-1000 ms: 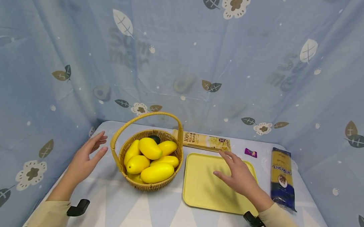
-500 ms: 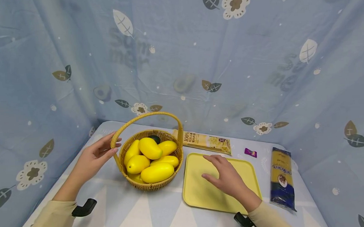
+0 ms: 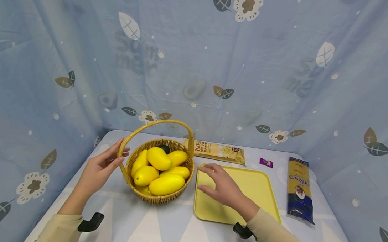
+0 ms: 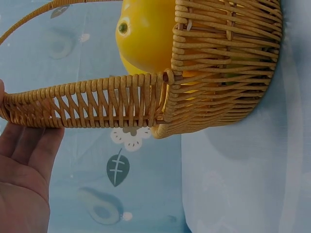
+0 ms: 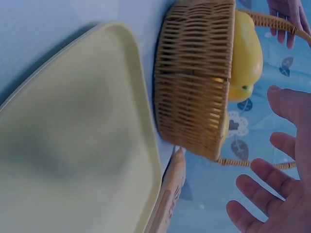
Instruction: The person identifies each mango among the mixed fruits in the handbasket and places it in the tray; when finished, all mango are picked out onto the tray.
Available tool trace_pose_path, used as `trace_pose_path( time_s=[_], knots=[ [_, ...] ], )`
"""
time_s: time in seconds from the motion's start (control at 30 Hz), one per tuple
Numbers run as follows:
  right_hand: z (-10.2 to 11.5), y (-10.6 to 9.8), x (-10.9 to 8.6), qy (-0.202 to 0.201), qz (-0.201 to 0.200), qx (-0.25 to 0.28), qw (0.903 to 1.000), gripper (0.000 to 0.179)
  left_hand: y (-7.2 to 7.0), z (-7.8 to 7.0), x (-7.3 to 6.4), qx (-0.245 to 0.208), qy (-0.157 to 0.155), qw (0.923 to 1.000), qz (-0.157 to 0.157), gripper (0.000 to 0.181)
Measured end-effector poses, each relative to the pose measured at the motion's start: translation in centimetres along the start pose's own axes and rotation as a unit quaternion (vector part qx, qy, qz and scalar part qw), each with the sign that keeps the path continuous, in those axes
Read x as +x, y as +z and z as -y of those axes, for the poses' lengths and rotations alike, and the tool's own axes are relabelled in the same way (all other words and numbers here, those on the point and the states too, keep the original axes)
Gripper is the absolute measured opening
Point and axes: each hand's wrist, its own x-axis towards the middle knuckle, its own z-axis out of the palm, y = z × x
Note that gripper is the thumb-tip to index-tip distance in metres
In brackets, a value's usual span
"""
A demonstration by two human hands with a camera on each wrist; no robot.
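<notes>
A wicker basket (image 3: pixel 164 199) with a tall arched handle (image 3: pixel 149 125) stands on the table, heaped with several yellow mangoes (image 3: pixel 167 184) and a dark green fruit (image 3: pixel 164 148) at the back. My left hand (image 3: pixel 97 170) holds the left side of the handle, the fingers behind it and the thumb in front. In the left wrist view those fingers (image 4: pixel 46 148) show beneath the woven handle. Over the left part of a yellow tray (image 3: pixel 251 190) hovers my right hand (image 3: pixel 220 186), fingers spread and holding nothing, with the basket to its left.
Behind the tray lies a long yellow pasta packet (image 3: pixel 219 152). A small purple wrapped candy (image 3: pixel 266 162) is to its right. Along the table's right side lies a blue and gold pasta bag (image 3: pixel 299 192). Blue patterned curtain (image 3: pixel 192 64) encloses the back and sides.
My left hand has moved right from open air and taken hold of the basket handle. The right hand has moved left across the tray toward the basket.
</notes>
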Motion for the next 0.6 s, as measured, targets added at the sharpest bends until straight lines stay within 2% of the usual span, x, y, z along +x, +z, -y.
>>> trace_pose_path(
  time_s=[0.33, 0.6],
  knots=[
    [1.9, 1.3, 2.4, -0.056, 0.023, 0.034, 0.9976, 0.057, 0.1, 0.0, -0.1, -0.011, -0.001, 0.9999, -0.005, 0.061],
    [3.6, 2.5, 4.5, -0.088, 0.072, 0.072, 0.9909, 0.055, 0.1, 0.0, -0.1, -0.006, -0.002, 0.9999, -0.01, 0.059]
  ],
)
